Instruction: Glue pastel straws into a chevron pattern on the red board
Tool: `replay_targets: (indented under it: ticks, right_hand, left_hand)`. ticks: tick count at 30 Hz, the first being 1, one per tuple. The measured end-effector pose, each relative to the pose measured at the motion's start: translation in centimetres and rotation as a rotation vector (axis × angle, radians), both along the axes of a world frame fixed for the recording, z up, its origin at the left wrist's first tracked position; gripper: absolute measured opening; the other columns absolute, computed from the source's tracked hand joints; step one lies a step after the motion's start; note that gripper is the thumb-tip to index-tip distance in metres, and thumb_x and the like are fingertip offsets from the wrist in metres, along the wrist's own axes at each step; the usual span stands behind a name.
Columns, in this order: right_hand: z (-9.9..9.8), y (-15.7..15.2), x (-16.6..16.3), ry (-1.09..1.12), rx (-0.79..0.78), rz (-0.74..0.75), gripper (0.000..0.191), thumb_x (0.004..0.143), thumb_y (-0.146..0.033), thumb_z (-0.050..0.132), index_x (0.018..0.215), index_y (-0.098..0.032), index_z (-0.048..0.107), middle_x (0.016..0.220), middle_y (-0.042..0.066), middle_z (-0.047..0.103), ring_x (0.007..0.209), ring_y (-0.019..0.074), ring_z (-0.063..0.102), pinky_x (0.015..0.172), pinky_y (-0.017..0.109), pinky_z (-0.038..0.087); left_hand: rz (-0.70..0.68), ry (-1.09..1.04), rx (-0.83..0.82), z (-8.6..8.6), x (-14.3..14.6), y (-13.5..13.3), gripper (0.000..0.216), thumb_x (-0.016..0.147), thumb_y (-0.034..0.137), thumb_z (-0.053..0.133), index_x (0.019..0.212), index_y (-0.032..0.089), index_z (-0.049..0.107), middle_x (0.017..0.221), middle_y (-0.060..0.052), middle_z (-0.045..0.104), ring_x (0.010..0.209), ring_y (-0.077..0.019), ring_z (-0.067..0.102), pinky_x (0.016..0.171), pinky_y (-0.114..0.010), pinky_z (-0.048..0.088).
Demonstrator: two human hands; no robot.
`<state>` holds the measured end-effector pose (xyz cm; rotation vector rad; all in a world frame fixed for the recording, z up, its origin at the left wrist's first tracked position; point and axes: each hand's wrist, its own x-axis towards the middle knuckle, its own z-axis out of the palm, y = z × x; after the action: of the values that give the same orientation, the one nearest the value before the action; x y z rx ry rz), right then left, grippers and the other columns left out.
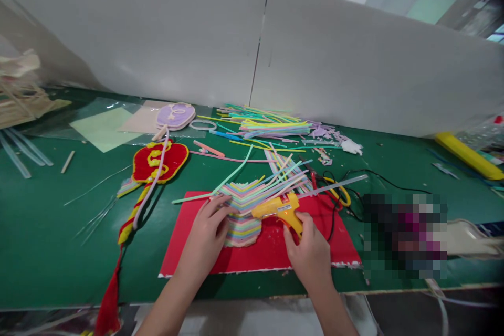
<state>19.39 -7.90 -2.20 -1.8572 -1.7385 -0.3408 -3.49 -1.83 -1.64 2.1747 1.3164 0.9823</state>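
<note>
My right hand (311, 252) is closed round the handle of a yellow glue gun (277, 209), whose nozzle points left at a striped pastel piece (242, 215) made of coloured strips. My left hand (207, 233) lies with fingers spread flat on the left side of that piece, holding it down on a red sheet (197, 252). Loose coloured strips (289, 173) stick out from the piece's upper right. A clear glue stick (338, 185) juts from the back of the gun.
A red and yellow ornament (159, 163) with a tassel (108, 307) lies to the left on the green table (47, 241). A lilac ornament (176, 115) and a pile of strips (271, 126) sit further back. Black cable (388, 184), yellow-handled scissors (340, 191), white partition behind.
</note>
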Motion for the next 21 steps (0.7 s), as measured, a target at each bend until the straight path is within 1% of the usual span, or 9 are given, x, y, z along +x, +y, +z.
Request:
replay_targets:
  ticks: [5, 12, 16, 21]
  right_hand:
    - [0.06, -0.01, 0.07, 0.017, 0.018, 0.005, 0.025, 0.091, -0.033, 0.043, 0.107, -0.016, 0.051, 0.097, 0.014, 0.070, 0.083, 0.0222, 0.069, 0.065, 0.030, 0.054]
    - [0.17, -0.20, 0.16, 0.044, 0.001, -0.041, 0.025, 0.090, -0.033, 0.043, 0.107, -0.017, 0.052, 0.094, 0.012, 0.070, 0.081, 0.0226, 0.069, 0.062, 0.029, 0.052]
    - [0.20, -0.27, 0.20, 0.045, 0.000, -0.038, 0.024, 0.090, -0.033, 0.042, 0.105, -0.017, 0.052, 0.092, 0.012, 0.070, 0.080, 0.0224, 0.069, 0.061, 0.029, 0.051]
    - [0.01, -0.33, 0.30, 0.046, -0.020, -0.074, 0.024, 0.090, -0.033, 0.043, 0.106, -0.017, 0.052, 0.096, 0.013, 0.070, 0.081, 0.0227, 0.069, 0.062, 0.029, 0.051]
  left_hand:
    - [-0.007, -0.011, -0.004, -0.10, 0.00, -0.04, 0.027, 0.091, 0.014, 0.042, 0.099, 0.023, 0.066, 0.127, -0.009, 0.057, 0.121, -0.0240, 0.052, 0.102, -0.047, 0.044]
    - [-0.005, -0.025, -0.012, 0.07, 0.09, 0.08, 0.027, 0.089, 0.013, 0.042, 0.096, 0.022, 0.066, 0.126, -0.009, 0.058, 0.120, -0.0242, 0.053, 0.099, -0.045, 0.047]
    - [-0.006, -0.023, -0.023, 0.09, 0.03, -0.04, 0.028, 0.090, 0.014, 0.041, 0.098, 0.022, 0.066, 0.128, -0.009, 0.057, 0.122, -0.0243, 0.052, 0.100, -0.046, 0.046]
    - [-0.010, -0.026, -0.020, 0.00, -0.03, -0.04, 0.027, 0.089, 0.013, 0.042, 0.098, 0.023, 0.066, 0.128, -0.009, 0.057, 0.121, -0.0245, 0.052, 0.100, -0.046, 0.046]
